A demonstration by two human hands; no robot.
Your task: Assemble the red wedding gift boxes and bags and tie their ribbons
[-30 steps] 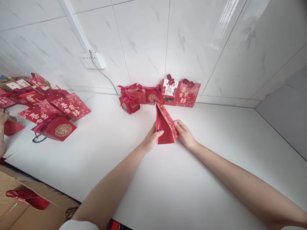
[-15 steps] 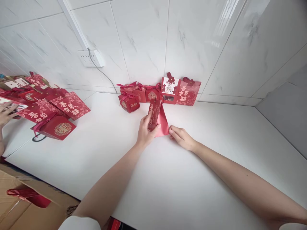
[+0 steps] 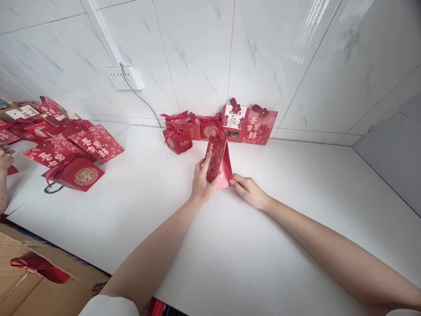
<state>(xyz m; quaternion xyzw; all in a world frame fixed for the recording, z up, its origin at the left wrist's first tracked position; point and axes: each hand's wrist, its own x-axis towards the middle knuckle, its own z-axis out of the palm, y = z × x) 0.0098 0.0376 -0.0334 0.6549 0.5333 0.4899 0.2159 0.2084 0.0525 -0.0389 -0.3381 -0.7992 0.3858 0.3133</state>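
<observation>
Bright even light, tile glare, edges warped

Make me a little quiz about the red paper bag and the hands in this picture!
1. Which hand grips the red paper bag?
A) left hand
B) right hand
C) neither

2. True or false: the bag lies on a white table.

3. Fill in: the finished red boxes stand in a row against the tiled ____.

Key
1. A. The left hand holds the bag; the right hand's fingertips only touch its lower corner.
2. True.
3. wall.
</observation>
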